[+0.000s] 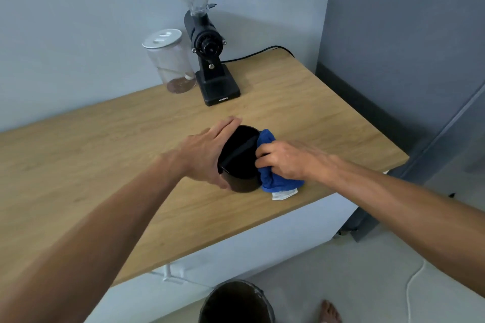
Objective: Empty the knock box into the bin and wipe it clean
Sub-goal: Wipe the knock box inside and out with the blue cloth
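The black round knock box stands upright on the wooden counter, its bar crossing the dark opening. My left hand wraps around its left side and steadies it. My right hand grips a blue cloth pressed against the box's right outer wall; a white label hangs from the cloth's lower edge. The bin, dark inside, stands on the floor below the counter's front edge.
A black coffee grinder with a clear hopper stands at the back by the wall, its cable running right. A glass jar with a white lid is to its left. The counter's right edge is close to my right hand. A bare foot is beside the bin.
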